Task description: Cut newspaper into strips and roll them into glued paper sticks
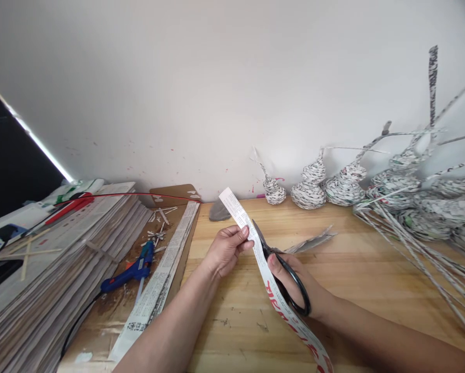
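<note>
My left hand (229,248) pinches a long strip of newspaper (270,282) between thumb and fingers, near its upper end. The strip hangs down toward the front edge of the view and has large red characters on its lower part. Black-handled scissors (303,290) are in my right hand (290,277), with my thumb at the upper handle. Their blades point up and left beside the strip, close to my left fingers. Whether the blades touch the paper I cannot tell. Some folded paper pieces (312,241) lie on the wooden table (224,331) behind my right hand.
Woven paper gourds (308,196) line the wall, with thin paper rods (422,264) sticking out at right. On the left are a blue glue gun (133,272), cut newspaper strips (158,290) and a tall paper stack (72,264) bearing a red-handled tool (71,207). A grey stone-like piece (219,211) lies at the back.
</note>
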`<state>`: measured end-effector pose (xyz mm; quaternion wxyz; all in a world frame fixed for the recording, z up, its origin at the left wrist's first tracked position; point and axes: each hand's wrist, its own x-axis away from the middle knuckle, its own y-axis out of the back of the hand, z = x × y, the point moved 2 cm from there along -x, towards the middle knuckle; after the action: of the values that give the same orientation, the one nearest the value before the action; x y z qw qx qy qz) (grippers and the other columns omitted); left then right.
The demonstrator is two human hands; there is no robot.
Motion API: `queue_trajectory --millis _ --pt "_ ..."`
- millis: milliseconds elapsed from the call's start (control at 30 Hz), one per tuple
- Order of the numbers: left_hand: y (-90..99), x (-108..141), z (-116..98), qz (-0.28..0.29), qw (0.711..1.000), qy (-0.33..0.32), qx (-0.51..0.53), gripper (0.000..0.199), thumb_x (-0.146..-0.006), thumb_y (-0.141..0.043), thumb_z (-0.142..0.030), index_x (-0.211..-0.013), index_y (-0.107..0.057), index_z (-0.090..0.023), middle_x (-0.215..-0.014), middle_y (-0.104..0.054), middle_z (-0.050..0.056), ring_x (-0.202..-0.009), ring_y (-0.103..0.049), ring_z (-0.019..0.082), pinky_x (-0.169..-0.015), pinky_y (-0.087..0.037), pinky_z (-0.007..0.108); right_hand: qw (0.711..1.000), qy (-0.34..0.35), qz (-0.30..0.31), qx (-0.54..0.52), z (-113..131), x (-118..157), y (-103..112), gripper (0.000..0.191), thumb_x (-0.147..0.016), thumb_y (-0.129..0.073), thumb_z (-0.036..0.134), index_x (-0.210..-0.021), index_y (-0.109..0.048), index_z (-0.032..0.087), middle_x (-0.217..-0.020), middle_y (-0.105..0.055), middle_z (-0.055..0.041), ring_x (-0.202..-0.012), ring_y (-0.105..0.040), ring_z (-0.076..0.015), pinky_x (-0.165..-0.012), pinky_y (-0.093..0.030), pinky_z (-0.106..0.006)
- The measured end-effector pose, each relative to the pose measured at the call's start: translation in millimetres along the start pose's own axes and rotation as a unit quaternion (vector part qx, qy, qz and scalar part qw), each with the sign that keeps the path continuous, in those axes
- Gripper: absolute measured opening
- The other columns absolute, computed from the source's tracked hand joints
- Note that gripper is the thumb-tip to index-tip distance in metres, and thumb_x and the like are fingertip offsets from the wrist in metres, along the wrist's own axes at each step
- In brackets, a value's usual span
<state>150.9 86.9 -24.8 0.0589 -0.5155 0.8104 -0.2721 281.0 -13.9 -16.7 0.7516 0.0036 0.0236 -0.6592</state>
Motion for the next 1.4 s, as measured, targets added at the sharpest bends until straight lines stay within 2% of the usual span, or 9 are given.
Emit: queue_trajectory --millis 133,267,367,500,700,833,1133,1267,1400 --pt "-0.2 1.4 -3.0 0.004 1.000 -0.012 0.011 0.025 -0.062 -0.084 -0.025 -0.075 -0.070 -0.010 -0.067 -0.062 0.000 -0.058 -0.058 0.004 -0.056 -0.052 0.011 0.999 -0.033 -0.010 0.003 -5.2 -1.1 -0.9 0.052 -0.079 -0.053 0.068 -0.061 -0.044 0.020 -0.050 -0.040 0.0027 -0.045 -0.033 -0.0103 -0.042 -0.028 -0.025" --pt "0.2 3.1 -8.2 -0.004 1.000 -0.021 0.021 0.033 -0.069 -0.078 -0.038 -0.092 -0.068 -0.017 -0.074 -0.065 0.000 -0.056 -0.060 0.007 -0.050 -0.053 0.016 0.999 -0.051 0.018 0.006 -7.4 -2.0 0.4 0.052 -0.079 -0.057 0.064 -0.056 -0.042 0.021 -0.046 -0.042 0.0029 -0.040 -0.036 -0.0095 -0.038 -0.028 -0.024" --pt "-1.2 4.1 -7.9 0.012 1.000 -0.008 0.003 0.032 -0.070 -0.077 -0.040 -0.085 -0.068 -0.013 -0.073 -0.066 0.003 -0.053 -0.058 0.006 -0.046 -0.049 0.015 0.997 -0.069 0.035 0.012 -3.4 -0.7 0.6 0.055 -0.082 -0.049 0.068 -0.055 -0.042 0.020 -0.043 -0.043 0.0023 -0.037 -0.039 -0.0096 -0.037 -0.031 -0.024" --pt "-4.9 5.0 -1.0 0.047 0.998 0.026 -0.028 0.033 -0.064 -0.083 -0.033 -0.080 -0.072 -0.008 -0.073 -0.067 0.006 -0.059 -0.058 0.006 -0.052 -0.047 0.013 0.997 -0.074 0.037 0.000 -0.2 2.9 1.3 0.057 -0.082 -0.040 0.074 -0.064 -0.044 0.020 -0.047 -0.047 0.0022 -0.038 -0.045 -0.0106 -0.038 -0.035 -0.023" --pt "-3.4 3.2 3.1 0.034 0.999 0.019 -0.020 0.027 -0.060 -0.085 -0.029 -0.077 -0.074 -0.011 -0.073 -0.068 0.004 -0.061 -0.058 0.005 -0.056 -0.048 0.013 0.997 -0.070 0.025 0.011 -8.3 3.6 4.0 0.058 -0.084 -0.029 0.075 -0.070 -0.044 0.021 -0.045 -0.045 0.0029 -0.037 -0.043 -0.0114 -0.036 -0.032 -0.024" --pt "-1.6 2.2 3.2 0.031 0.999 0.020 -0.014 0.024 -0.062 -0.084 -0.025 -0.078 -0.075 -0.011 -0.075 -0.069 0.004 -0.063 -0.059 0.006 -0.058 -0.049 0.012 1.000 -0.021 0.009 0.009 -3.0 1.5 2.5 0.059 -0.084 -0.034 0.074 -0.062 -0.042 0.021 -0.050 -0.043 0.0018 -0.043 -0.041 -0.0104 -0.039 -0.035 -0.024" --pt "-0.7 0.7 -0.7 0.015 1.000 0.003 0.012 0.026 -0.064 -0.083 -0.026 -0.083 -0.072 -0.013 -0.073 -0.066 0.001 -0.061 -0.059 0.005 -0.057 -0.052 0.013 0.992 -0.116 -0.012 -0.051 -14.1 -2.7 -3.5 0.061 -0.067 -0.053 0.081 -0.062 -0.040 0.022 -0.037 -0.037 0.0073 -0.026 -0.032 -0.0078 -0.026 -0.029 -0.021" --pt "-1.1 2.0 -4.3 0.007 1.000 -0.002 0.028 0.030 -0.071 -0.077 -0.039 -0.090 -0.070 -0.017 -0.074 -0.066 0.001 -0.058 -0.060 0.008 -0.049 -0.051 0.017 0.994 -0.100 0.012 -0.032 -8.9 -2.9 -1.4 0.060 -0.071 -0.052 0.078 -0.058 -0.039 0.021 -0.039 -0.038 0.0058 -0.029 -0.035 -0.0075 -0.029 -0.029 -0.021" --pt "-5.5 4.7 -0.2 0.059 0.998 0.022 0.010 0.025 -0.070 -0.078 -0.032 -0.080 -0.070 -0.010 -0.068 -0.064 0.003 -0.049 -0.050 0.003 -0.045 -0.043 0.012 0.998 -0.051 0.030 -0.009 0.8 0.0 1.1 0.056 -0.083 -0.041 0.072 -0.061 -0.043 0.020 -0.047 -0.045 0.0021 -0.039 -0.042 -0.0098 -0.039 -0.035 -0.023"
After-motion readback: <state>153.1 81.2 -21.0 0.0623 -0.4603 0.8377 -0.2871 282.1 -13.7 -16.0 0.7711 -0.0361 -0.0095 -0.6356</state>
